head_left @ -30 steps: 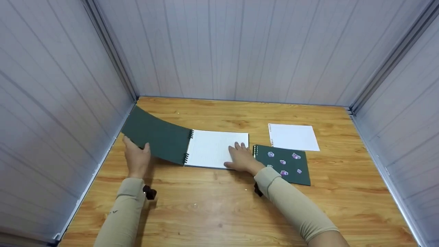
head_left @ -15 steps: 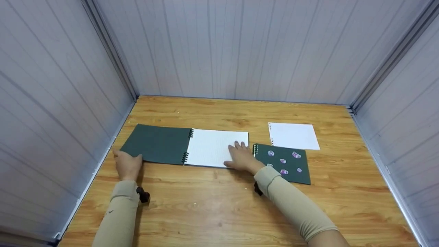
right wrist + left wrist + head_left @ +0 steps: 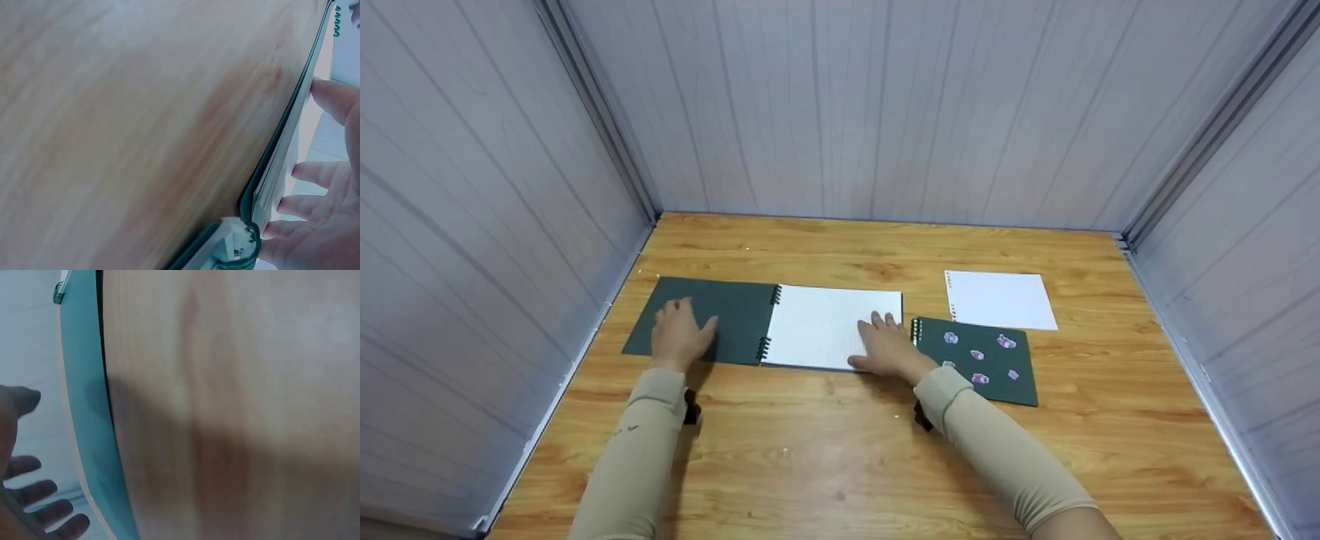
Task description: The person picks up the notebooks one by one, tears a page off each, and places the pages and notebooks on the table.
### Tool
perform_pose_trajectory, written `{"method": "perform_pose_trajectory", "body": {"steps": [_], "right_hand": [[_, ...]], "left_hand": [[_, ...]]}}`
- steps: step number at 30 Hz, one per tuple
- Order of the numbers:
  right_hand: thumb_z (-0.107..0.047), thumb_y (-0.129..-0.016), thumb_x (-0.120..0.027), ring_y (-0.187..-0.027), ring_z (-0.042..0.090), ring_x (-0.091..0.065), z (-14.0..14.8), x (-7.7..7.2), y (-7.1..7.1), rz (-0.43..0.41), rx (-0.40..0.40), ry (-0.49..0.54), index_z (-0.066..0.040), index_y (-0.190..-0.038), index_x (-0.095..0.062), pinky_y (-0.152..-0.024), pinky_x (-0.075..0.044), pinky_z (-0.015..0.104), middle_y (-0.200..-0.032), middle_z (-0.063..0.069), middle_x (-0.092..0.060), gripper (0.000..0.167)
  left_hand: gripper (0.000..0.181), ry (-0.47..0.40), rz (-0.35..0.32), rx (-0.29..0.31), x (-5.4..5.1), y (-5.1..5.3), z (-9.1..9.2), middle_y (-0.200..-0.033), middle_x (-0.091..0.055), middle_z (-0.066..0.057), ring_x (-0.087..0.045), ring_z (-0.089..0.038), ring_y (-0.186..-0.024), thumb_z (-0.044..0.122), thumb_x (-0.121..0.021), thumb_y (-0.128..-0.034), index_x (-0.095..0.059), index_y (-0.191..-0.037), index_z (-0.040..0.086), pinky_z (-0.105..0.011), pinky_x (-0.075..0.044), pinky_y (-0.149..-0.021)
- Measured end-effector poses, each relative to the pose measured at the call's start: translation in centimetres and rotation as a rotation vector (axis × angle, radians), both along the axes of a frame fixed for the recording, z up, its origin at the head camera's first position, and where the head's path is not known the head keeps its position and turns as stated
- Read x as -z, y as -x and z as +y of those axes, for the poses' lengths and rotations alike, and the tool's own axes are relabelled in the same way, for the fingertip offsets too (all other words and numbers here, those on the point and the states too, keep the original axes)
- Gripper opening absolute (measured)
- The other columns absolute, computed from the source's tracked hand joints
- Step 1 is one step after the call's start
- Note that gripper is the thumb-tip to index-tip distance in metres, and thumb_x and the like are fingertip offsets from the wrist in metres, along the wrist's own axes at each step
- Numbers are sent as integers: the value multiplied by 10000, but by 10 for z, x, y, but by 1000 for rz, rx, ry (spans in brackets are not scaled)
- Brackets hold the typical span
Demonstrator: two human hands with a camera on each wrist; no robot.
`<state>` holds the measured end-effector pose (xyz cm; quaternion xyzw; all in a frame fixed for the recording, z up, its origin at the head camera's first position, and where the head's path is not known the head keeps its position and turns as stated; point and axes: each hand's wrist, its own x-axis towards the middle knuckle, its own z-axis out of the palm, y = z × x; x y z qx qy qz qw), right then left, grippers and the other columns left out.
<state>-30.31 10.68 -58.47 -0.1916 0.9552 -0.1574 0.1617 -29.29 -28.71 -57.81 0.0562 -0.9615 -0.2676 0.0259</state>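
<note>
An open spiral notebook lies flat, its dark green cover [image 3: 735, 311] to the left and its white page [image 3: 817, 322] to the right of the black rings. My left hand [image 3: 679, 337] is over the cover with fingers spread; in the left wrist view the hand [image 3: 22, 484] appears just above the green cover [image 3: 84, 382], holding nothing. My right hand [image 3: 885, 346] rests on the right part of the page, fingers spread. The right wrist view shows that hand [image 3: 326, 214] with its fingertips at the page stack [image 3: 275, 174].
A second green notebook [image 3: 997, 386] with purple stickers lies to the right, partly under my right wrist. Behind it is a loose white sheet [image 3: 1003, 300] with holes along its left edge. Pale panel walls [image 3: 840, 112] stand at the back and both sides of the wooden table [image 3: 825, 465].
The green cover has come down from raised to flat on the left. My left hand has let go of its edge and moved right, over the cover. My right hand has stayed in place.
</note>
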Motion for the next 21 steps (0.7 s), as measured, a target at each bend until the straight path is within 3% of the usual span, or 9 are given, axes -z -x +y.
{"method": "perform_pose_trajectory", "body": {"steps": [6, 10, 15, 21], "right_hand": [[-518, -1054, -663, -1665, 504, -178, 0, 3, -1, -4, -3, -12, -38, -1689, -368, -1358, -160, 637, -1773, 271, -255, 849], [-510, -1055, -664, -1664, 503, -181, 0, 4, -1, -1, -4, -11, -36, -1686, -374, -1357, -166, 638, -1771, 271, -262, 840], [-518, -1046, -671, -1662, 499, -193, 0, 3, -1, 17, 1, -4, -34, -1680, -387, -1358, -160, 635, -1769, 266, -273, 847], [-518, -1045, -672, -1661, 498, -201, 1, 0, -1, 20, 3, -6, -31, -1676, -394, -1357, -181, 629, -1766, 269, -282, 844]], "left_hand": [[659, 145, -83, 231, 4, 25, 28, -1758, -272, -291, -186, -548, -1639, 367, -543, -1131, -385, -1676, 33, -730, -219, -1301], [614, 260, -135, 334, 11, 37, 43, -1774, -265, -260, -173, -548, -1645, 365, -477, -1152, -388, -1690, 84, -757, -214, -1289], [592, 335, -200, 378, 16, 50, 55, -1794, -228, -236, -148, -532, -1657, 323, -389, -1172, -333, -1716, 97, -771, -194, -1287], [604, 338, -297, 386, 10, 58, 62, -1811, -164, -228, -105, -534, -1663, 280, -347, -1172, -244, -1744, 115, -771, -155, -1296]]}}
